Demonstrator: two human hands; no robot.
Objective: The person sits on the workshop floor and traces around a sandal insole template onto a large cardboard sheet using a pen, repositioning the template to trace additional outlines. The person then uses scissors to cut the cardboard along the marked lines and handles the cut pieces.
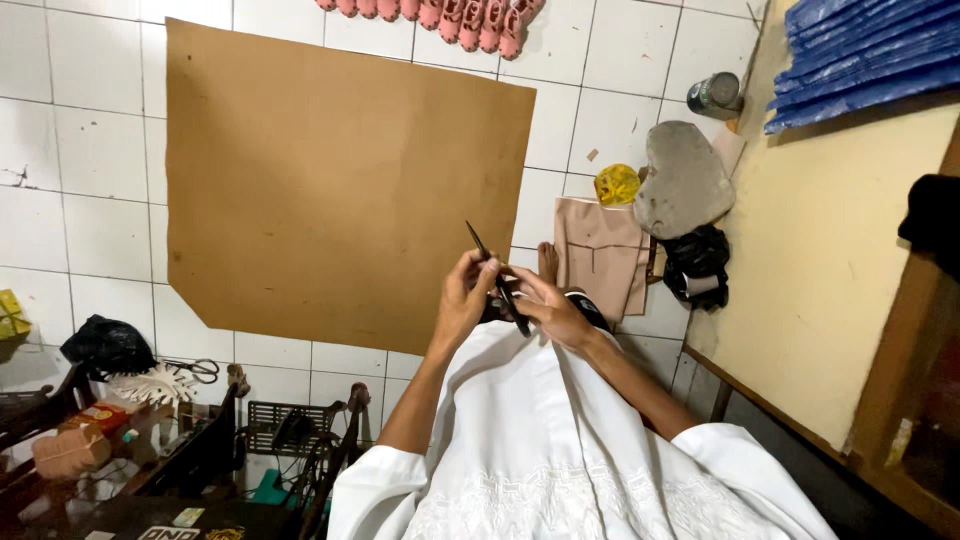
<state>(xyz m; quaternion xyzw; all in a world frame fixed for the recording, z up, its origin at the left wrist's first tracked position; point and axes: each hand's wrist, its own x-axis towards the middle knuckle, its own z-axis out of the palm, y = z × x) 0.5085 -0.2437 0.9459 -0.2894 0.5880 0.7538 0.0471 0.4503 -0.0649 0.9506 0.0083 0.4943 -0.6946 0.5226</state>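
Black scissors (497,280) gripped by left hand (466,292), right hand (548,308) closed beside

Small shoemaking workshop. Tiled floor (100,150) with brown sheet (330,180), row of pink soles (440,15), cut pattern piece (600,250), scissors (195,370). Stacked blue sheets (860,55) alongside.

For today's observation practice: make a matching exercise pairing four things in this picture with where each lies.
Things:
1. brown board
2. metal can
3. scissors
4. yellow bag

Places:
A. beside the grey heart-shaped slab
B. top right, near the blue sheets
C. lower left, by the black bag
D. flat on the white tiled floor, centre

Pairs: 1-D, 2-B, 3-C, 4-A
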